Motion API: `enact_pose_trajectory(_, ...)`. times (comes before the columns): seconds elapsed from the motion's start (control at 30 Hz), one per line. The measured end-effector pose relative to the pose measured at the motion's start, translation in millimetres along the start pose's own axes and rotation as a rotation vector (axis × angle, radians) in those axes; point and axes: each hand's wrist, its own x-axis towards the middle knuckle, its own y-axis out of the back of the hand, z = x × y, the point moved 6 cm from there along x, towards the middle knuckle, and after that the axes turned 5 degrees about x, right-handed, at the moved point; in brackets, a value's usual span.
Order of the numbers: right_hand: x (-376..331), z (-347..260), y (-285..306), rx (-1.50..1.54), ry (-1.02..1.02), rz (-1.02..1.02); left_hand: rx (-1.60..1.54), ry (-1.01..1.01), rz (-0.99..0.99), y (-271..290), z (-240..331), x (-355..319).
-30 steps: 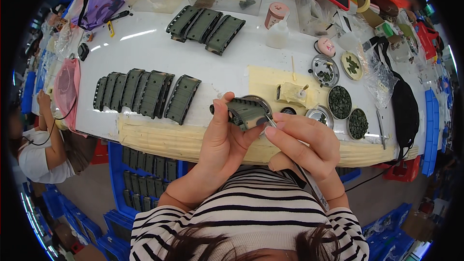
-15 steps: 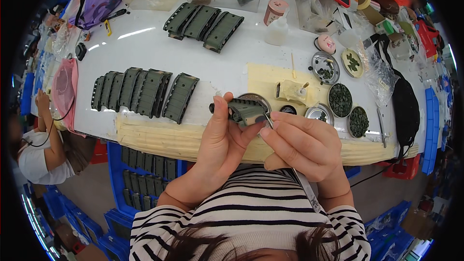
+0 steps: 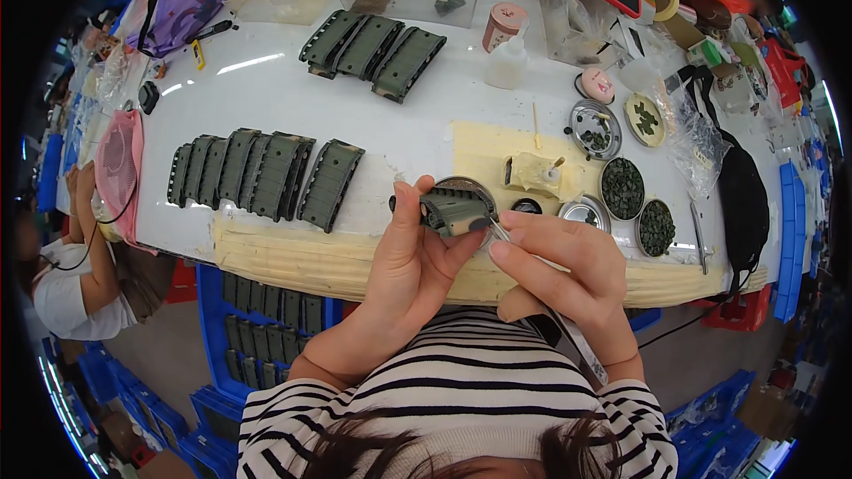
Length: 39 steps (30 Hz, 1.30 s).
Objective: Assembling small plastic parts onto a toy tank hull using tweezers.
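My left hand [image 3: 404, 270] grips a curved dark green panel [image 3: 454, 213] with a ribbed edge and a tan patch, held up over the near table edge. In my right hand [image 3: 572, 262] are metal tweezers [image 3: 581, 346], pinched between thumb and fingers. Their tip meets the panel's right end; whether a small piece sits in it I cannot make out. Behind the panel, a round metal dish [image 3: 470, 184] is partly hidden. Round tins of small dark green pieces [image 3: 623, 188] stand to the right, near a tape-covered block [image 3: 532, 176] with a stick in it.
Similar panels stand in a row [image 3: 244, 173] at left and in a group [image 3: 373, 53] at the back. A white bottle [image 3: 506, 66] and a pink tin [image 3: 505, 27] stand behind. A blue crate [image 3: 213, 319] of panels is below the table. Another person [image 3: 80, 275] sits at far left.
The panel has turned a little in my left hand. My right hand has shifted slightly, and the rear end of the tweezers has swung to the right.
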Motion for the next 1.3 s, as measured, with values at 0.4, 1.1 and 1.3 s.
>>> enact_pose_trajectory(0.4, 1.1, -2.2, -1.0, -0.055, 0.046, 0.004, 0.022, -0.022, 0.001, -1.0, 0.3, -1.9)
enact_pose_trajectory(1.1, -10.3, 8.4, 4.7, 0.352, -0.183, 0.104, 0.028, -0.159, -0.234, 0.6, 4.4, 8.5)
enact_pose_trajectory(1.3, -25.3, 8.2, 0.0, 0.435, -0.255, 0.216, 0.16, -0.222, -0.261, -9.0, 11.7, 9.7)
